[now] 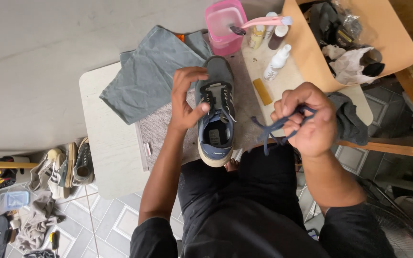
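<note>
Cluttered white worktable (111, 153): left hand (185, 102) pinches the blue-grey mesh sneaker (216, 112) near its eyelets; right hand (307, 119) is closed on the limp navy shoelace (276, 128). Light, floppy stuff, so hold the sole.

We find a single head-worn view, looking steeply down from close above the small pale rectangular counter (106, 143). It takes in our own lap at the lower edge and grey tiled floor (115, 220) at left.
</note>
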